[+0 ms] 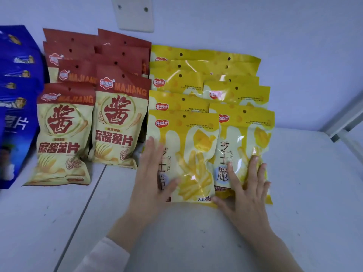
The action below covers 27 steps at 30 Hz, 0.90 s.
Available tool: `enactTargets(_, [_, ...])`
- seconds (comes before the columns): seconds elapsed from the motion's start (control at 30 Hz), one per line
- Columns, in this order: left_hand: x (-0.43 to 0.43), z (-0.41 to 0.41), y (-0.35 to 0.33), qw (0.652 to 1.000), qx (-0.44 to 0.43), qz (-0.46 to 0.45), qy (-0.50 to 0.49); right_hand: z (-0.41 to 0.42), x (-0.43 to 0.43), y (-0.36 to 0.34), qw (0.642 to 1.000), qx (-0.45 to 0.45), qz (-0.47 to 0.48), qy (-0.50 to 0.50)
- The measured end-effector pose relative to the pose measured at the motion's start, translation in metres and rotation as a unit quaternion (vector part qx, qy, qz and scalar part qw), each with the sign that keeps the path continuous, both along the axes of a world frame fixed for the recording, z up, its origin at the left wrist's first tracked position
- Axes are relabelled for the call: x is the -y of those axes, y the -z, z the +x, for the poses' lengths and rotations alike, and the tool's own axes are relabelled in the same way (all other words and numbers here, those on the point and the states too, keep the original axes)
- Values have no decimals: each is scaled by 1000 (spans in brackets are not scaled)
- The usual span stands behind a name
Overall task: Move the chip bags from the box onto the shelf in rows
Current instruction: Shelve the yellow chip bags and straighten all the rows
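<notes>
Several yellow chip bags stand in two overlapping rows on the white shelf [196, 232]. The front left yellow bag [188, 150] has my left hand [152, 173] lying flat on its left side, fingers spread. On the lower part of the front right yellow bag [243, 138] rests my right hand [245, 189], also flat with fingers apart. Neither hand grips a bag. To the left stand two rows of red-topped chip bags [117, 118]. Further left is a row of blue chip bags [17, 107]. No box is in view.
A white wall with a screwed-on plate [133, 12] backs the shelf. A grey shelf frame post [343, 118] runs along the right. A seam [86, 201] crosses the shelf surface in front of the red bags.
</notes>
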<state>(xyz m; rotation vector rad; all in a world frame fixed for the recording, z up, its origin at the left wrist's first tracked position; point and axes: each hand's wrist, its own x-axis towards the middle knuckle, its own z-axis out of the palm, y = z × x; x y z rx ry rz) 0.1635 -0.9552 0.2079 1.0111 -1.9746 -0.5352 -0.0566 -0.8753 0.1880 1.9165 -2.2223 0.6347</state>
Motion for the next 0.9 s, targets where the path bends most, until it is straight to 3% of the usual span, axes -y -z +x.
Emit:
enactTargets(0.1, [16, -4, -10, 958, -177, 222, -41, 2, 2, -1, 1000, 4, 1, 5])
enactTargets(0.17, [32, -8, -16, 932, -227, 278, -40, 2, 2, 0, 1000, 2, -1, 3])
enactTargets(0.53, [82, -21, -43, 924, -226, 299, -79, 2, 6, 3, 1000, -7, -17, 1])
enactTargets(0.73, [91, -28, -54, 928, -187, 321, -25, 4, 10, 3, 999, -10, -29, 12])
enactTargets(0.9, [126, -28, -61, 907, -232, 347, -55, 6, 12, 3, 999, -10, -39, 15])
